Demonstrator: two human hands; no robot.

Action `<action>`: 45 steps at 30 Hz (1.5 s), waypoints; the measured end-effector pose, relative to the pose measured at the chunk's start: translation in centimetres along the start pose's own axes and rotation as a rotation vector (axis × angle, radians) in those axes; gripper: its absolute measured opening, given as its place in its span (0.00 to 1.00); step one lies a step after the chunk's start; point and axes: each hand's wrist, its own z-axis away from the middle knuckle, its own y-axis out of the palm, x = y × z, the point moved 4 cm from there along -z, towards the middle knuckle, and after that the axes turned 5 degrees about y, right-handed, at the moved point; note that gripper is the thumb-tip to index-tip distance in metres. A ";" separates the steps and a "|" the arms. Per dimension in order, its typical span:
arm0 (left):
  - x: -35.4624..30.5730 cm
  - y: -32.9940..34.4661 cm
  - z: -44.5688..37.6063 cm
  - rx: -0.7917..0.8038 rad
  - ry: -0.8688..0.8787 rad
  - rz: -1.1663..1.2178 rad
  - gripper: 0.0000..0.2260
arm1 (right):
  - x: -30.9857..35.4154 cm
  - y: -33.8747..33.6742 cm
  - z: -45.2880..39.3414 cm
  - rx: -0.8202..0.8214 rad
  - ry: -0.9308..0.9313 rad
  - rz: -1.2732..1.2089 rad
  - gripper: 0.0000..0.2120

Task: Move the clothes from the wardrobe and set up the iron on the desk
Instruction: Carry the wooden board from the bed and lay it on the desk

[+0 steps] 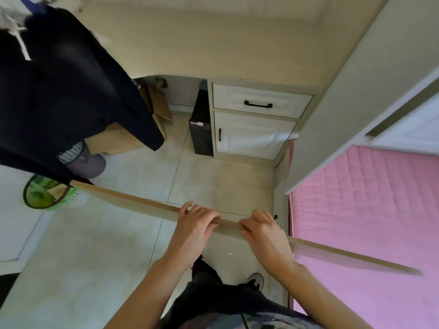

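Two bare hands grip the top edge of a long, thin, light-brown wooden board (147, 205) that runs across the view from lower left of centre to the far right. The left hand (194, 224) has its fingers curled over the board's edge, and the right hand (261, 230) is just beside it, fingers curled over the same edge; each is clamped on the board. Dark navy clothes (59, 91) hang in a bulky bunch at the upper left, draped over the board's far left end, above the pale tiled floor (123, 245). Beneath them sits a round green mesh basket (45, 193). Ahead stands a cream desk (190, 43) with a white drawer unit (256, 122) fitted with black handles, and a black computer tower (202, 129) just beside the unit on its left. A pink quilted mattress (368, 210) lies to the right, under a pale cream panel (344, 103)
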 end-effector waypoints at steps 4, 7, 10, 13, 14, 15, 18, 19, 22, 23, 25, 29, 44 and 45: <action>4.5 -3.7 0.1 -0.050 -0.039 -0.013 0.06 | 4.7 1.4 -3.9 0.031 -0.057 0.029 0.06; 8.0 -6.2 0.2 -0.081 -0.040 -0.025 0.05 | 8.1 2.1 -6.6 0.043 -0.094 0.023 0.07; 11.0 -8.9 0.1 -0.114 -0.047 -0.036 0.06 | 11.3 2.9 -9.1 0.059 -0.109 0.016 0.08; 13.3 -11.4 -0.4 -0.142 -0.033 -0.058 0.10 | 13.9 3.2 -11.3 0.077 -0.125 -0.004 0.09; 13.9 -12.1 -0.7 -0.152 -0.028 -0.063 0.10 | 14.6 3.2 -12.1 0.078 -0.131 -0.012 0.09; 14.5 -12.8 -0.9 -0.163 -0.021 -0.067 0.10 | 15.3 3.1 -12.8 0.079 -0.137 -0.018 0.09; 16.1 -14.7 -2.1 -0.183 -0.019 -0.087 0.10 | 17.0 2.7 -15.0 0.070 -0.164 -0.027 0.09; 16.5 -15.2 -2.6 -0.184 -0.022 -0.094 0.10 | 17.5 2.5 -15.8 0.061 -0.178 -0.025 0.09; 17.6 -16.5 -4.4 -0.188 -0.015 -0.103 0.04 | 18.4 1.7 -18.1 0.032 -0.202 -0.005 0.09; 17.9 -16.9 -5.1 -0.193 -0.014 -0.102 0.04 | 18.7 1.4 -18.9 0.025 -0.207 0.003 0.09; 18.5 -17.7 -6.7 -0.211 -0.003 -0.093 0.05 | 18.9 0.6 -20.5 0.012 -0.213 0.016 0.09; 19.2 -19.1 -10.6 -0.233 0.019 -0.087 0.09 | 19.0 -1.5 -24.2 -0.015 -0.233 0.029 0.10; 17.8 -22.7 -31.4 -0.366 0.074 -0.102 0.10 | 12.8 -13.0 -41.4 -0.130 -0.269 -0.031 0.09; 17.6 -22.8 -32.8 -0.375 0.076 -0.098 0.10 | 12.4 -13.7 -42.3 -0.143 -0.268 -0.041 0.09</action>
